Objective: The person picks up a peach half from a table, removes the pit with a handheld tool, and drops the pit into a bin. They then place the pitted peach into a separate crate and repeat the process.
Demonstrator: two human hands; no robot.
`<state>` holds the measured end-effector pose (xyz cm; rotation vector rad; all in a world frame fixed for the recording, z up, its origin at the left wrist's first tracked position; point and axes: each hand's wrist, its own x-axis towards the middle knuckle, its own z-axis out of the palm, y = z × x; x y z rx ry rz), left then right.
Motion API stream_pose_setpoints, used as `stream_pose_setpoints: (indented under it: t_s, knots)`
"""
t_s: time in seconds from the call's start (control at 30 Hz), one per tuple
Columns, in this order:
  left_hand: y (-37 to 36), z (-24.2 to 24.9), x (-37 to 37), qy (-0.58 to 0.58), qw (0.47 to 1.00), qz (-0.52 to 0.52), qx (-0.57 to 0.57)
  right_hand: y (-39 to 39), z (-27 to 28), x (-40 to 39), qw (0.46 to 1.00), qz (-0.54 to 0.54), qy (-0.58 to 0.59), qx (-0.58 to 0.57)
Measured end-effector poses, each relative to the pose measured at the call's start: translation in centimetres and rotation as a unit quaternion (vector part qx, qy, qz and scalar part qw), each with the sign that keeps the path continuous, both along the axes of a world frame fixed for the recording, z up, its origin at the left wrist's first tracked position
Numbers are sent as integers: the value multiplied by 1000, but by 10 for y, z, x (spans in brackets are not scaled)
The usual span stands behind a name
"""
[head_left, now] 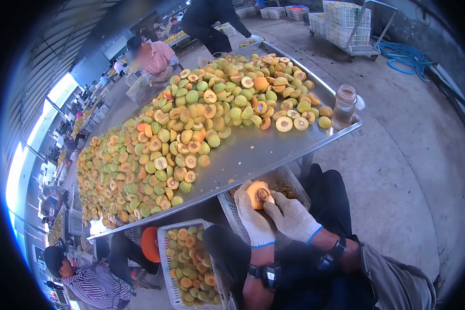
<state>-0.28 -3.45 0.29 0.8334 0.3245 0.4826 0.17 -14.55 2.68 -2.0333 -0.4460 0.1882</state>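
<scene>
While the left hand (254, 217) is gripping a halved fruit (254, 192) below the frame's centre, the right hand (294, 217) is seemingly pinching its brown pit (262, 194); loosening that pit is probably forming the current step; the next move is likely calling for steady support and a careful outward pull.

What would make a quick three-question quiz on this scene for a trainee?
1. True or false: the left hand and right hand both wear gloves.
2. Where does the jar stand?
A: on the floor
B: on the metal table
C: in a crate
3. Fill in: the left hand holds a cut ____.

Key: 1. True. 2. B. 3. Fruit.
</scene>
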Motion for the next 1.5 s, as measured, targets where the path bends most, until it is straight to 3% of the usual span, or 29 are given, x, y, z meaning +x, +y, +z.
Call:
stream_pose_setpoints:
  t_s: [0.53, 0.83, 1.0, 1.1, 1.23, 1.3, 1.33, 1.4, 1.5]
  knots:
    - [-4, -8, -1, 12, 1000, 18, 2, 1, 0, -2, 993, 33, 80, -75]
    - [2, -3, -1, 86, 996, 1, 18, -8, 1, -4, 992, 80, 91, -40]
    - [4, -12, -3, 60, 997, -3, 43, -12, -3, -2, 978, 107, 180, 2]
    - [3, -13, -3, 59, 997, -1, 41, -12, 0, -5, 986, 113, 105, -59]
    - [8, -18, -3, 50, 995, -8, 85, -12, -20, -8, 991, 100, 86, -17]
    - [11, -17, -3, 41, 993, -17, 108, -13, -18, -6, 952, 125, 271, 63]
    - [13, -16, -3, 33, 991, -28, 130, -15, -13, -6, 952, 124, 271, 64]
    - [19, -11, -5, 26, 984, -70, 161, -20, 1, -4, 885, 143, 432, 97]
    - [20, -13, -7, 1, 981, -116, 156, -23, -12, -7, 853, 169, 468, 156]
